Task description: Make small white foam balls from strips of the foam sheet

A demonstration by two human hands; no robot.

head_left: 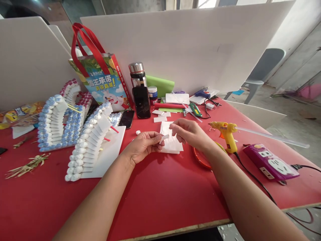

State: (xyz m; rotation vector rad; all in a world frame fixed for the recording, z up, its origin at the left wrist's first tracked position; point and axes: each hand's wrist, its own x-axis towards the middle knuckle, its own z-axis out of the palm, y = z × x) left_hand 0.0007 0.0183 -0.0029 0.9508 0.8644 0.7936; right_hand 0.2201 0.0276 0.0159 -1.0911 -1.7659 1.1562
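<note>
My left hand [143, 146] is closed, palm up, pinching a small white foam strip [165, 137] between thumb and fingertips. My right hand [188, 131] hovers just to its right with fingers curled, the fingertips close to the strip's end; whether they touch it I cannot tell. Under both hands a stack of white foam pieces [172, 146] lies on the red table [160, 197].
A yellow glue gun [227, 132] stands right of my hands, with a purple power strip [271, 162] beyond. White foam stair models [91, 147] stand at left. A bag [106, 78], flask [137, 73], phones [141, 102] and craft scraps lie behind. White boards wall the back.
</note>
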